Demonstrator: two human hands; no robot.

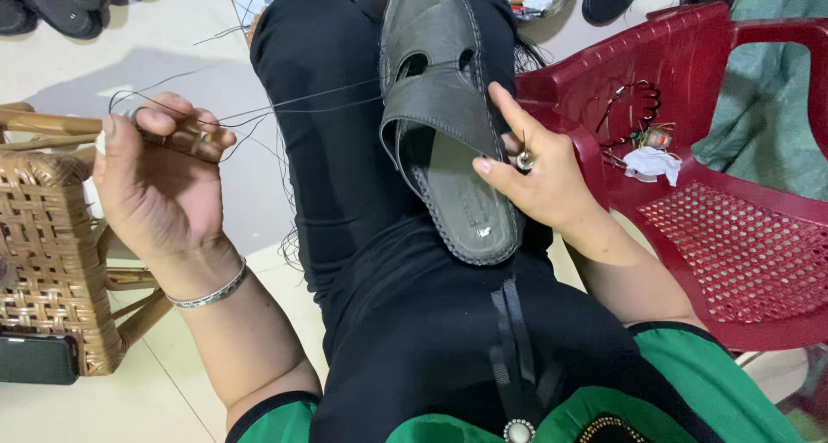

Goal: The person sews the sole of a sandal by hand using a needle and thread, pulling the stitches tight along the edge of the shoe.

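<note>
A grey leather sandal (442, 106) lies sole-edge up on my lap, over black trousers. My right hand (530, 171) steadies its right edge, fingers pressed against the stitched rim, a ring on one finger. My left hand (155, 175) is raised to the left, closed around a wooden-handled awl (191, 139). Dark thread (302, 105) runs taut from that hand across to the sandal's strap. A silver bangle sits on the left wrist.
A red plastic chair (733, 210) stands at the right, with thread loops, a small spool and crumpled paper on its seat. A woven cane stool (52, 253) is at the left, a dark phone (39, 358) beside it. More footwear (60, 3) lies on the pale floor at the top.
</note>
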